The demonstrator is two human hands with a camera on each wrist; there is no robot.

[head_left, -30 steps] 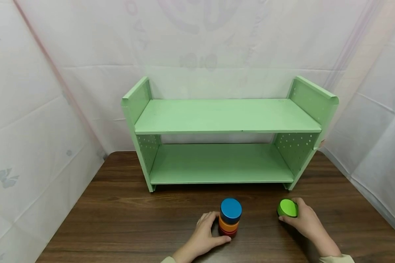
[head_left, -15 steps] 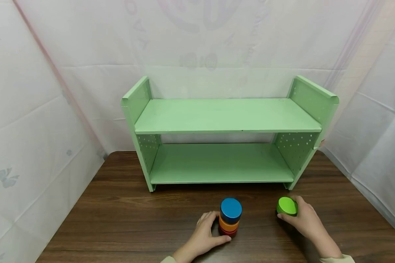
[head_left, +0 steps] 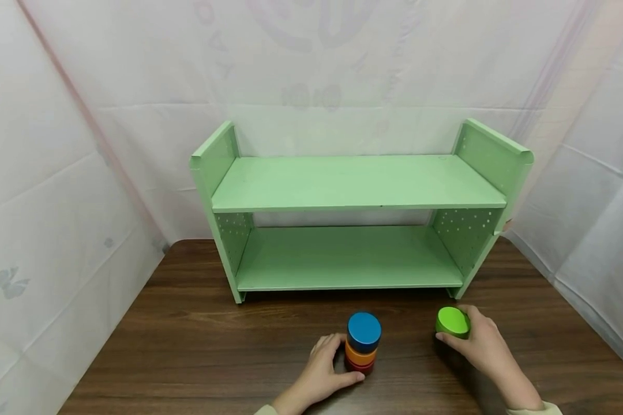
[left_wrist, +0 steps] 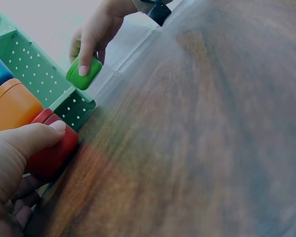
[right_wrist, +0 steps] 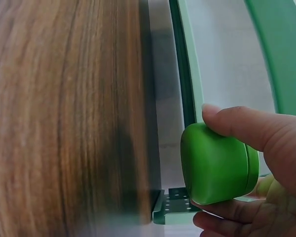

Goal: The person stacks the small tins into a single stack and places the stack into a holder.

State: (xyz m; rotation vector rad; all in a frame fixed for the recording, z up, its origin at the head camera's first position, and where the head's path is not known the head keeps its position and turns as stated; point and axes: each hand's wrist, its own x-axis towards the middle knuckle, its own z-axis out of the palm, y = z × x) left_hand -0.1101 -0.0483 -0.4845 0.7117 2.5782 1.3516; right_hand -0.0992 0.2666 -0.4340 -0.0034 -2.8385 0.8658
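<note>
Three small round lidded jars form an upright stack on the table: a red jar (left_wrist: 56, 153) at the bottom, an orange jar (head_left: 360, 353) in the middle and a blue jar (head_left: 364, 331) on top. My left hand (head_left: 319, 373) grips the red jar low down, thumb at its front and fingers behind. To the right of the stack, my right hand (head_left: 481, 346) holds a bright green jar (head_left: 452, 322) from the side, between thumb and fingers. A gap shows between the green jar (right_wrist: 217, 165) and the tabletop in the right wrist view.
A light green two-tier shelf (head_left: 358, 207) with perforated side panels stands behind the jars, at the back of the dark wood table (head_left: 197, 351). White printed cloth (head_left: 104, 190) hangs behind and on both sides.
My right hand has moved the green jar slightly up and away from me, towards the shelf. My left hand and the stack keep their place.
</note>
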